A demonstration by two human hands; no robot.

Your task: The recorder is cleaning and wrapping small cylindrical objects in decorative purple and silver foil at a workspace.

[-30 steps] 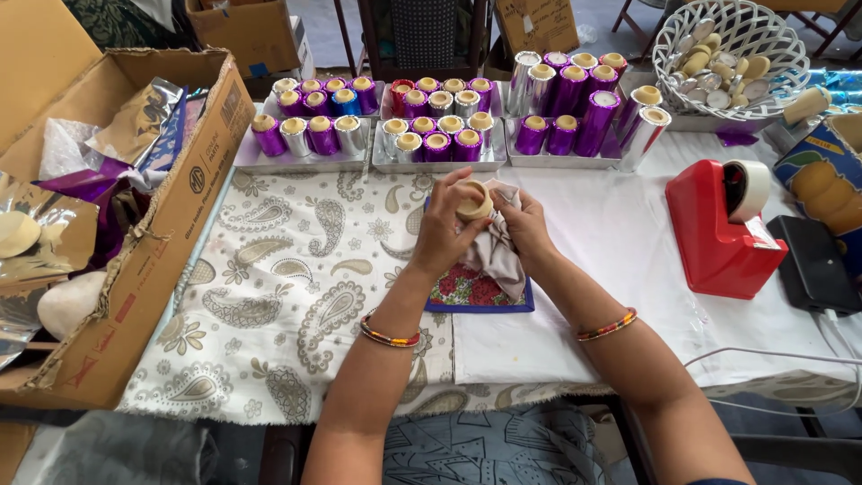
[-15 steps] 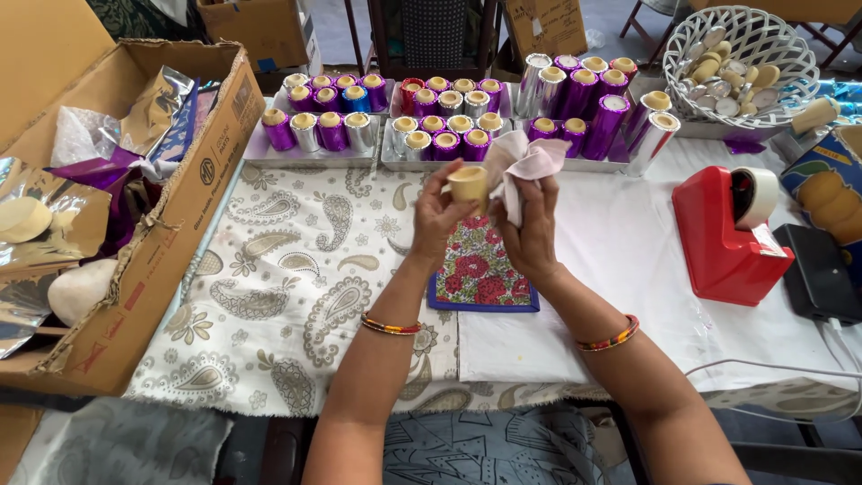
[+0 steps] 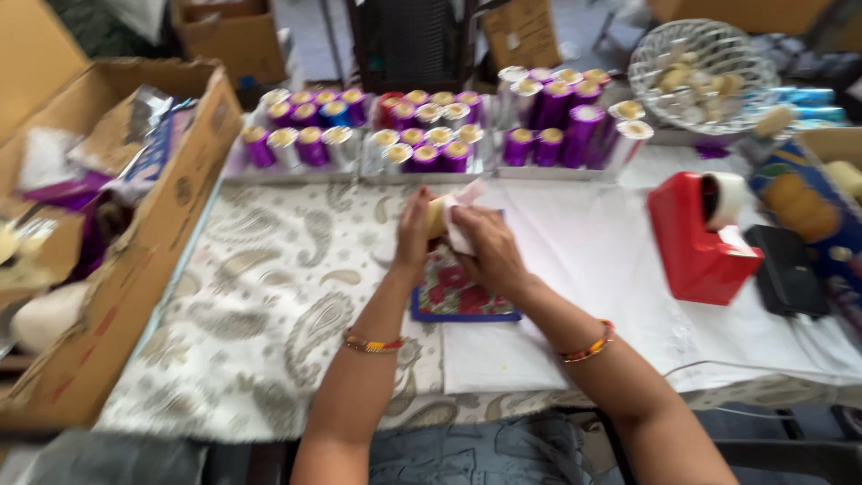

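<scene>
Table (image 3: pixel 628 269) fills most of the frame, covered with a paisley cloth (image 3: pixel 269 305) on the left half and plain white sheet on the right. Big cardboard box (image 3: pixel 135 269) sits along the left edge, stuffed with bags and wrappers, pretty blurry in there. Across the top middle are trays of spools (image 3: pixel 422 135), mostly purple with gold tops, lined up in rows. Upper right has a white wire basket (image 3: pixel 705 76) with pale bits in it. Right of centre is a red tape dispenser (image 3: pixel 696 238), with a black flat thing just beside it on the right.

Dead centre there's a floral pad (image 3: pixel 462 292) with a blue border lying on the table.

Both hands are together right above that pad. Left hand (image 3: pixel 415 229) grips a small yellowish spool (image 3: pixel 437 216) from the left side, right hand (image 3: pixel 485 247) presses a white-pinkish cloth (image 3: pixel 462 211) against it, fingers closed on the cloth. So the spool is held up between the two hands, just off the pad, centre of the frame. Beaded bangles on both wrists. It's all a bit motion-blurred.
</scene>
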